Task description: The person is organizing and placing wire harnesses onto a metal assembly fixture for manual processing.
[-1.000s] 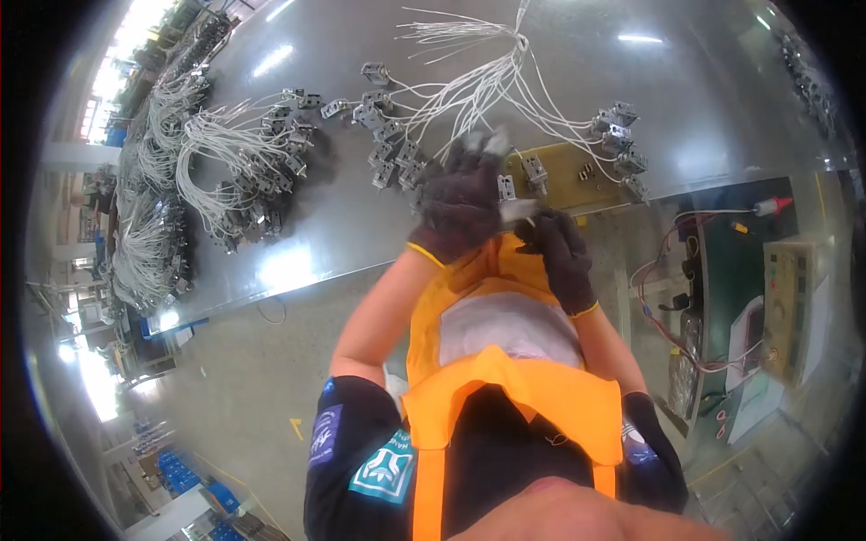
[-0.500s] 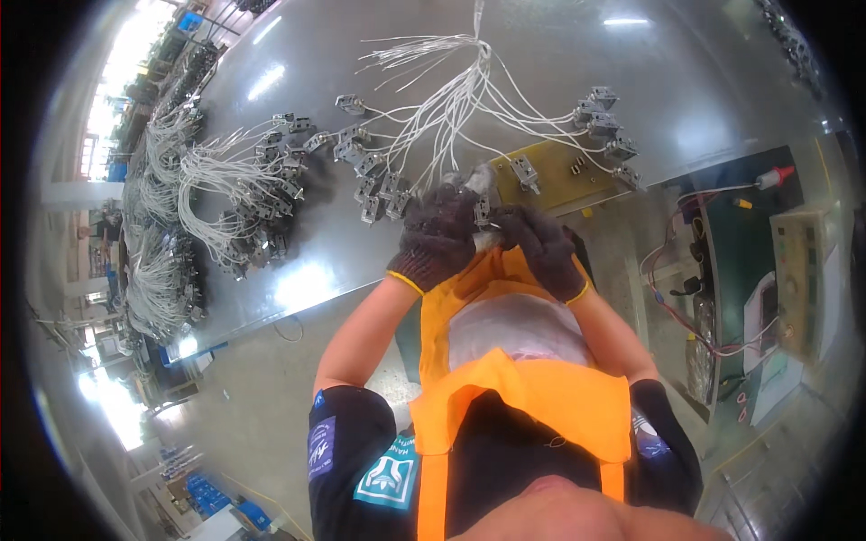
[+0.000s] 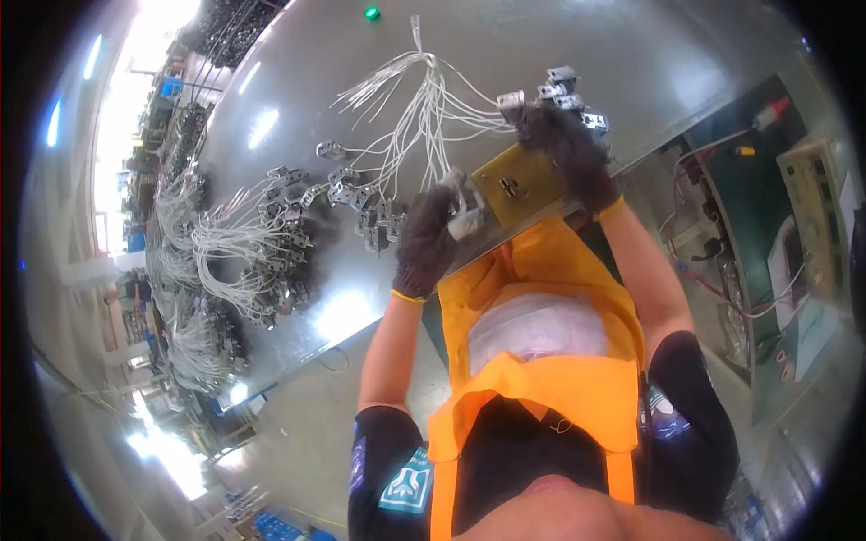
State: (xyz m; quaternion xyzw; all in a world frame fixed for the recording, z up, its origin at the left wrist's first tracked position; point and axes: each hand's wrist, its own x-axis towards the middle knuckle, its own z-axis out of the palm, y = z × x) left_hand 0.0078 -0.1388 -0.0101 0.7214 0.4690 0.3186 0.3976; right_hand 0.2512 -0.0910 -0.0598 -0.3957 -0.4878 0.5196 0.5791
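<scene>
My left hand (image 3: 426, 239), in a dark knitted glove with pale fingertips, is at the left edge of a brass-coloured plate (image 3: 530, 191). Its fingers are closed around something grey that I cannot make out. My right hand (image 3: 577, 158), gloved the same way, reaches over the plate's far right corner. Its fingertips are closed on a small metal housing (image 3: 511, 103) with a white cable. Several similar metal housings (image 3: 560, 79) lie just beyond that hand. More housings (image 3: 347, 191) lie left of my left hand, on white cables (image 3: 431, 117) from one bundle.
Heaps of white cables with metal housings (image 3: 244, 243) cover the left part of the grey metal table (image 3: 298, 117). Small dark pieces (image 3: 510, 187) sit on the plate. To the right, a green surface (image 3: 735, 194) carries wires and a beige box (image 3: 812, 189).
My right hand has moved from beside my left hand out to the far right. The housing that lay on the plate is gone from there. The view has shifted slightly.
</scene>
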